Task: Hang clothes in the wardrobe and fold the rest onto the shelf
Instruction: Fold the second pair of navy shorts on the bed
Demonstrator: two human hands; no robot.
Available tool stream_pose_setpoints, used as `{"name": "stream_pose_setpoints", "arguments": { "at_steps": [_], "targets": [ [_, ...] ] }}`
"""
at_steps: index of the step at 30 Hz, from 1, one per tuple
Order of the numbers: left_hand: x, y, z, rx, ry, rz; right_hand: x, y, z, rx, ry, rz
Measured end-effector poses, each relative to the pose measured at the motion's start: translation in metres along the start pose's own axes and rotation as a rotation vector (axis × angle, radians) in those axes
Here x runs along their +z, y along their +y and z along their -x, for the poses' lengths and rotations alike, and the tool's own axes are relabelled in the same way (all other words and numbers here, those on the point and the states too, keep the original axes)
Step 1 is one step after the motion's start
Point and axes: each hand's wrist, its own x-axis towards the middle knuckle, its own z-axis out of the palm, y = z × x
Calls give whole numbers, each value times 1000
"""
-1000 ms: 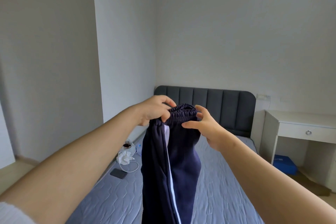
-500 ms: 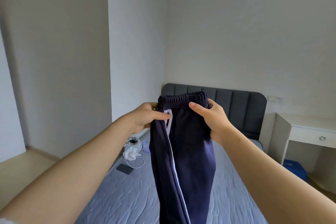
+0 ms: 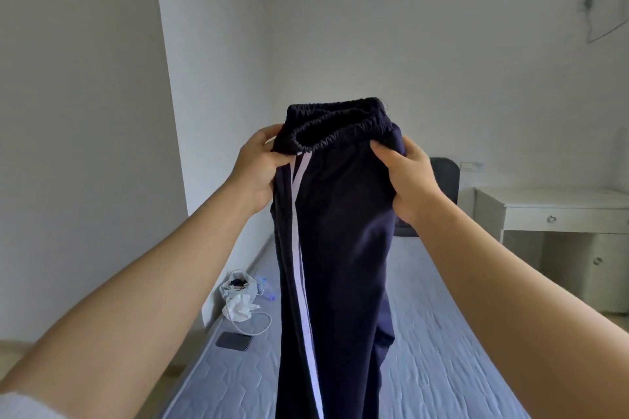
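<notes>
at left, left hand (image 3: 258,167), fingers curled, pinching the waistband edge beside the white stripe. between the hands, navy trousers (image 3: 340,231), held in the air above the mattress (image 3: 442,333): long axis vertical, waistband up and gaping open, legs hanging down past the bottom edge. at right, right hand (image 3: 410,180), thumb and curled fingers gripping the other waistband side. against half a second ago: waistband higher, mouth opened wider, hands farther apart.
</notes>
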Motion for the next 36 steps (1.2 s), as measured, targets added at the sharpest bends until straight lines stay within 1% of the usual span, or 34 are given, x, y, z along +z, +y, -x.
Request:
{"name": "stream_pose_setpoints", "arguments": {
  "at_steps": [3, 5, 7, 10, 12, 14, 15, 17, 18, 20, 22, 24, 26, 27, 30, 31, 33, 35, 36],
  "targets": [
    [-8, 9, -4, 66, -39, -129, 13, -12, 0, -51, 71, 57],
    [-17, 18, -7, 117, -28, -100, 17, -22, -3, -16, 75, 42],
    [-27, 29, -9, 117, -48, -53, 20, -33, -5, 40, 16, 14],
    [-38, 39, -8, 6, -148, -96, 23, -42, -6, 125, -56, 127],
    [-43, 42, -6, -21, -200, -88, 20, -43, -5, 215, -135, 190],
    [-46, 45, -5, -62, -268, -30, 19, -45, -5, 311, -252, 165],
    [-47, 46, -5, -119, -305, -21, 21, -47, -5, 346, -282, 144],
    [-46, 46, -2, -251, -370, -90, 23, -49, -7, 395, -289, 151],
    [-46, 44, -1, -287, -392, -147, 23, -48, -8, 410, -283, 182],
    [-45, 39, 2, -285, -403, -176, 18, -45, -8, 428, -301, 218],
    [-43, 35, 4, -225, -353, -49, 13, -42, -7, 429, -363, 142],
    [-43, 33, 5, -120, -328, 58, 12, -43, -7, 390, -444, -22],
    [-40, 32, 4, -73, -365, 56, 12, -41, -11, 356, -491, -134],
    [-39, 30, 4, -97, -392, 27, 12, -38, -13, 362, -486, -146],
    [-36, 14, 2, -302, -471, -32, 5, -15, -21, 471, -448, -32],
    [-35, 5, 0, -361, -463, -58, 0, -5, -22, 531, -455, 19],
    [-35, -17, -10, -460, -378, -138, -7, 19, -25, 659, -453, 130],
    [-37, -46, -21, -528, -288, -289, -14, 45, -30, 720, -350, 318],
    [-37, -59, -29, -543, -245, -373, -16, 59, -35, 701, -280, 410]
  ]
}}
